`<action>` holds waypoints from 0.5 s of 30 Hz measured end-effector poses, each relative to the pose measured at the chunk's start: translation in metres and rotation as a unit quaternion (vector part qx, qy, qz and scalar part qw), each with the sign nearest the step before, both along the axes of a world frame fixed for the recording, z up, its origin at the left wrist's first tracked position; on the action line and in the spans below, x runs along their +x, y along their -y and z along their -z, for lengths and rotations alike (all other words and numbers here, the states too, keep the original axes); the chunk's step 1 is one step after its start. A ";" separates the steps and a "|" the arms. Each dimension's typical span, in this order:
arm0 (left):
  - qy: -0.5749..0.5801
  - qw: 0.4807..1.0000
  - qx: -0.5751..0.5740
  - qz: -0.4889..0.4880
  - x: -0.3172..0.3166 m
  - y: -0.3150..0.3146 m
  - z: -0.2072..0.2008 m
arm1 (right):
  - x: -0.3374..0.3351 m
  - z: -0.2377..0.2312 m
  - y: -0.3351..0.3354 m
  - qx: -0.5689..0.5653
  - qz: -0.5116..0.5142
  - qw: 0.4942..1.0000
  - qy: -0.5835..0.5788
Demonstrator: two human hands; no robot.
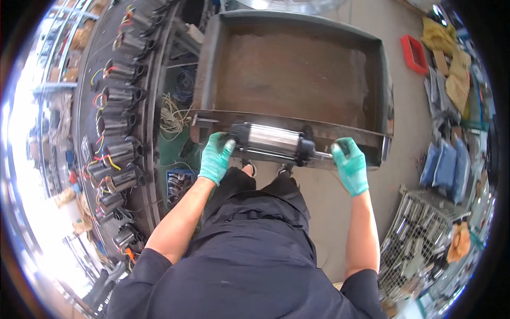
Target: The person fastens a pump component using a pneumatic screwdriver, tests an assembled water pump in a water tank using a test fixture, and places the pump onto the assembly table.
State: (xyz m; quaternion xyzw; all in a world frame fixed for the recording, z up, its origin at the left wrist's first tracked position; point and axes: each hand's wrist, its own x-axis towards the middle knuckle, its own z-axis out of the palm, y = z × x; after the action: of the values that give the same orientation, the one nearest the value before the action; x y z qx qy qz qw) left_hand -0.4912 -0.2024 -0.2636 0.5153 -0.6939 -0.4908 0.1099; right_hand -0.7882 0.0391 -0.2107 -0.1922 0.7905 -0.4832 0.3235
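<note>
A motor [273, 139] with a bare silver body, black end caps and long bolts along its side lies across in front of me, over the near edge of the tray. My left hand [217, 157], in a green glove, is closed around its left end cap, thumb up. From the right end cap a thin metal shaft [322, 155] sticks out. At the tip of that shaft is my right hand [349, 165], also green-gloved, with thumb and fingers pinched at it. The fingertips are partly blurred.
A large rusty metal tray [297, 74] with raised walls stands ahead. Along the left bench [151, 106] sit several black motor bodies [119, 125] with coloured wires. Coiled cable [174, 116] hangs beside it. On the right are a red bin [414, 55], blue packages [446, 167] and a wire basket [409, 239] of metal parts.
</note>
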 end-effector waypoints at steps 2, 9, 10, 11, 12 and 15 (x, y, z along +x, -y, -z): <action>0.057 0.984 -0.169 -0.021 0.033 0.026 0.014 | 0.019 -0.049 0.029 0.100 -0.115 0.988 -0.030; 0.234 0.881 -0.294 0.288 0.047 0.122 -0.019 | 0.047 -0.058 0.059 0.232 -0.221 0.927 -0.194; 0.265 0.853 -0.291 0.343 0.045 0.130 -0.021 | 0.047 -0.057 0.062 0.236 -0.225 0.924 -0.199; 0.289 0.824 -0.304 0.380 0.041 0.137 -0.021 | 0.048 -0.058 0.064 0.244 -0.219 0.925 -0.194; 0.284 0.828 -0.300 0.380 0.037 0.143 -0.024 | 0.050 -0.059 0.067 0.251 -0.212 0.925 -0.189; 0.277 0.832 -0.242 0.415 0.030 0.158 -0.024 | 0.055 -0.066 0.074 0.273 -0.205 0.920 -0.194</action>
State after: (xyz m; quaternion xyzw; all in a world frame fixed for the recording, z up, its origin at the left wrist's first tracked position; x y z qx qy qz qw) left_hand -0.4608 -0.3602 -0.2393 0.2499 -0.9407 -0.1429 -0.1797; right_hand -0.7335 -0.0353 -0.1451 -0.3441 0.8822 -0.1254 0.2960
